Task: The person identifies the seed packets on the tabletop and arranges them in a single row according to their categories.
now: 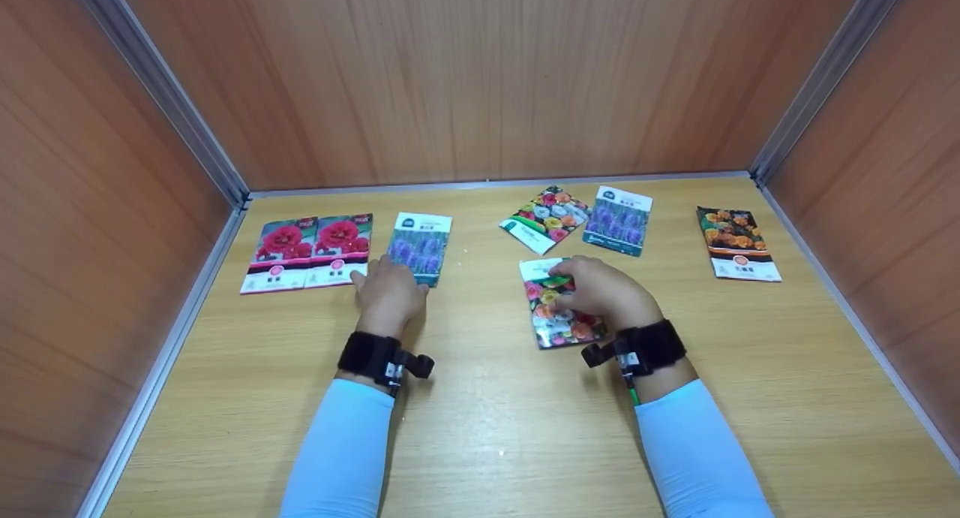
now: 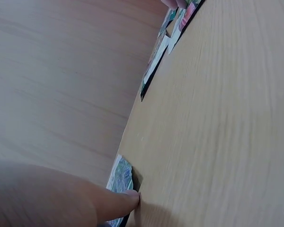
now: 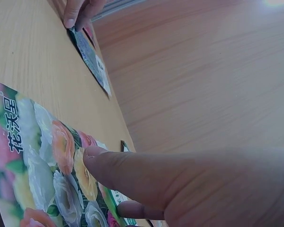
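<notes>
My left hand (image 1: 390, 293) pinches the lower left part of a purple-flower seed packet (image 1: 420, 244). In the left wrist view the thumb (image 2: 118, 203) lies at that packet's near edge. My right hand (image 1: 607, 289) holds a mixed-flower seed packet (image 1: 551, 326), its thumb (image 3: 113, 165) on the printed face and a finger near the white top end. Part of this packet is hidden under the hand. Two pink-flower seed packets (image 1: 281, 251) lie side by side just left of the left hand.
Beyond the right hand lie another mixed-flower packet (image 1: 553, 214), turned askew, and a second purple-flower packet (image 1: 619, 221). An orange-flower packet (image 1: 739, 244) is at the far right. Wooden panels (image 1: 487, 82) wall the table (image 1: 480, 428) at the back and both sides.
</notes>
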`<state>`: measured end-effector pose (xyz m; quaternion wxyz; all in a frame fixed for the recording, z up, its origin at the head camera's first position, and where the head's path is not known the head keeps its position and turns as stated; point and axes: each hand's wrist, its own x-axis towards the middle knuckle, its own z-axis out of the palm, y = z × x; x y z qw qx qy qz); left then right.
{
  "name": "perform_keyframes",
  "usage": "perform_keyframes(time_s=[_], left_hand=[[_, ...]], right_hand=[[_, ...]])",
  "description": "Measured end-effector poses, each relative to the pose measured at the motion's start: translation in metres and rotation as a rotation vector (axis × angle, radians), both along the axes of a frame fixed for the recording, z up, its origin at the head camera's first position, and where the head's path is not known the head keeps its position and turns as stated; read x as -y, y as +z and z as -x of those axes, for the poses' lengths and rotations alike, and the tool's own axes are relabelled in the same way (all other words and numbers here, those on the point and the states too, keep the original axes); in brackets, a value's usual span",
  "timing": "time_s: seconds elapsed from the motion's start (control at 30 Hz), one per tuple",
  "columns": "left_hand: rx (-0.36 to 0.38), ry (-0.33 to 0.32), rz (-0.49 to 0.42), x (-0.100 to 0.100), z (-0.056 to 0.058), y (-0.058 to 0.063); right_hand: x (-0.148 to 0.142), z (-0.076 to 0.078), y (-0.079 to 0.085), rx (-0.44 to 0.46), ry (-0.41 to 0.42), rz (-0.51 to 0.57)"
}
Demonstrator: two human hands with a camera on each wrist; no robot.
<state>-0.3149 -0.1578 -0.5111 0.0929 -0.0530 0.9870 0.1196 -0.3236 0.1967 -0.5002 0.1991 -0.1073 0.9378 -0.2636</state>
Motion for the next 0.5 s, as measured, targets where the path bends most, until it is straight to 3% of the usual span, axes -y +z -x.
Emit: perform_keyframes(time_s=[0.17,0.33,0.5], left_hand=[[-0.015,-0.025,-0.078,-0.001,0.001,-0.001],[0.039,-0.069,-0.158,-0.004,0.003,-0.002],[0.026,-0.097,-0.1,-0.003,0.003,-0.004]], right_hand=[[0.0,0.001,0.003,-0.006,-0.018,0.02],[-0.007,0.004,0.009,-0.058,-0.094,0.05],[-0.026,0.009,0.006,-0.125,-0.118,0.016]])
